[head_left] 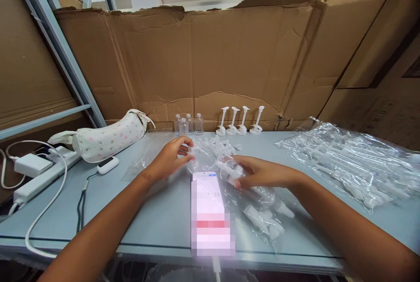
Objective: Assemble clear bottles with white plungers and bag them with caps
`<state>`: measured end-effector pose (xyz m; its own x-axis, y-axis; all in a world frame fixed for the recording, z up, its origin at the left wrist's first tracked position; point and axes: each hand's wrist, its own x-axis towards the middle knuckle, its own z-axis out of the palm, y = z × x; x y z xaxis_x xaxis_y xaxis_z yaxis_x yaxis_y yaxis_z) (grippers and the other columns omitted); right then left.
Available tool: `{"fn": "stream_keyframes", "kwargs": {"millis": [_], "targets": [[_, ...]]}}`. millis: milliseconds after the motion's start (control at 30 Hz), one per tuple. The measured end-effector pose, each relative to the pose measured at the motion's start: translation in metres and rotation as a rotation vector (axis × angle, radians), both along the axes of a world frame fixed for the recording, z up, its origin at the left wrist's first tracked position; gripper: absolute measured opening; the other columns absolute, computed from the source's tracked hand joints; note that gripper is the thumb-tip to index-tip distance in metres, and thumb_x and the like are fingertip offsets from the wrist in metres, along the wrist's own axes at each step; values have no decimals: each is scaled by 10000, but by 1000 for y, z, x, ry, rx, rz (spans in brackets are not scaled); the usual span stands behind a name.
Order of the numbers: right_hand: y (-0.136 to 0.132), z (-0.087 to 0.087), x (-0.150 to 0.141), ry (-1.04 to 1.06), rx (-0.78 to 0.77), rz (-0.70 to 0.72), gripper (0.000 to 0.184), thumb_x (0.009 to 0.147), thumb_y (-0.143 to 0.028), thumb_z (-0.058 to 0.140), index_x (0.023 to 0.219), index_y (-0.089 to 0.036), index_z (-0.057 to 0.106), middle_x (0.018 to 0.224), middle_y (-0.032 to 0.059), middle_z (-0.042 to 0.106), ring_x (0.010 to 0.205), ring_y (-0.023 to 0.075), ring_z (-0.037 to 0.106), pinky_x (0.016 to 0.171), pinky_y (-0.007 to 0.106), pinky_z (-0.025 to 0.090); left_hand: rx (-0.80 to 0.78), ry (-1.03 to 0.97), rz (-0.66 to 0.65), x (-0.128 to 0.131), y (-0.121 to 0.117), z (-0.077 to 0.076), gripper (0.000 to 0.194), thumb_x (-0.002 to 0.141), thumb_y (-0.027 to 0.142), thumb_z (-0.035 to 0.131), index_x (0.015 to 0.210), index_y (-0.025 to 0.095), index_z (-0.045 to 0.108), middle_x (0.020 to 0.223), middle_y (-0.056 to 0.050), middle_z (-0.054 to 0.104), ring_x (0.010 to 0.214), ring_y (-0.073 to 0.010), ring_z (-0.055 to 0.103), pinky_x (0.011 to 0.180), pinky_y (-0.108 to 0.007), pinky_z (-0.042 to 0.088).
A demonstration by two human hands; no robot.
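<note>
My left hand has its fingers curled at the left edge of a clear plastic bag, pinching its film. Small white plastic parts lie in and behind this bag. My right hand closes its thumb and fingers on the bag's right side, where white pieces show through the film. Below that hand, more white plastic pieces lie within clear film. Several small clear bottles stand upright at the back, beside a row of white pump heads with stems.
A lit phone with a cable sits front centre. To the right lies a large clear bag of white parts. On the left are a patterned pouch, a white device and a power strip. Cardboard walls the back.
</note>
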<state>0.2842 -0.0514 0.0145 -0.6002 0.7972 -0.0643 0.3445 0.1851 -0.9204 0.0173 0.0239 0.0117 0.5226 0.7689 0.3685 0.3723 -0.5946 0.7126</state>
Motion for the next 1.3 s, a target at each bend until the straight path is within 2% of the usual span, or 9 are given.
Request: {"fn": "stream_keyframes", "kwargs": {"millis": [133, 233, 333, 533, 867, 1000, 1133, 1233, 1300], "targets": [[-1, 1, 0, 0, 14, 3, 470, 783, -382, 667, 1212, -231, 550, 981, 33, 633, 811, 181, 600, 689, 303, 513, 9, 13, -95, -1, 0, 1, 274, 850, 250, 515, 1117, 225, 571, 1300, -86, 505, 1038, -185, 602, 933, -368, 493], [1, 1, 2, -18, 15, 6, 530, 780, -410, 671, 1249, -215, 520, 1000, 52, 630, 828, 191, 606, 695, 308, 514, 45, -16, -99, -2, 0, 0, 338, 853, 242, 510, 1190, 254, 532, 1393, -83, 398, 1063, -181, 594, 931, -358, 504], [2, 0, 4, -13, -1, 7, 554, 779, -426, 671, 1261, -212, 504, 987, 51, 623, 826, 190, 605, 694, 309, 513, 94, -42, -75, -3, 1, -1, 290, 853, 255, 521, 1141, 239, 547, 1339, -88, 426, 1054, -181, 589, 905, -348, 521], [3, -2, 6, 34, 31, -19, 495, 775, -376, 686, 1225, -229, 541, 1033, 38, 624, 909, 198, 591, 761, 310, 492, 154, 19, -56, -1, 2, 0, 147, 855, 241, 504, 927, 188, 621, 1056, -68, 594, 985, -175, 592, 886, -340, 523], [2, -2, 4, 90, 44, -43, 384, 749, -328, 703, 1113, -230, 627, 878, 20, 666, 815, 198, 623, 697, 309, 509, 202, 11, -19, 0, 4, -3, 141, 845, 223, 511, 898, 189, 636, 1009, -53, 621, 944, -162, 602, 848, -305, 526], [4, -1, 8, 125, 116, -162, 466, 725, -342, 721, 1167, -242, 610, 926, 35, 680, 776, 202, 642, 694, 337, 520, 324, -163, 136, -2, 6, -3, 111, 833, 225, 534, 875, 179, 626, 947, -43, 611, 897, -151, 595, 817, -281, 523], [8, 1, 15, 233, 208, -384, 586, 732, -378, 715, 1271, -279, 505, 991, 45, 681, 752, 202, 669, 677, 343, 535, 305, -373, 284, -4, 9, 0, 147, 798, 287, 602, 891, 173, 600, 908, -30, 601, 866, -154, 603, 812, -295, 520], [11, 0, 18, 256, 232, -513, 624, 722, -413, 721, 1283, -289, 477, 1066, 62, 677, 783, 215, 684, 682, 348, 543, 259, -381, 314, -3, 11, -1, 168, 788, 305, 606, 889, 172, 594, 905, -31, 605, 866, -163, 608, 796, -300, 518], [12, -1, 18, 255, 244, -549, 615, 730, -431, 713, 1276, -278, 476, 1035, 61, 688, 796, 219, 686, 707, 358, 543, 238, -278, 289, -1, 13, -5, 160, 791, 298, 593, 888, 171, 600, 907, -35, 617, 849, -163, 612, 794, -303, 512]]}}
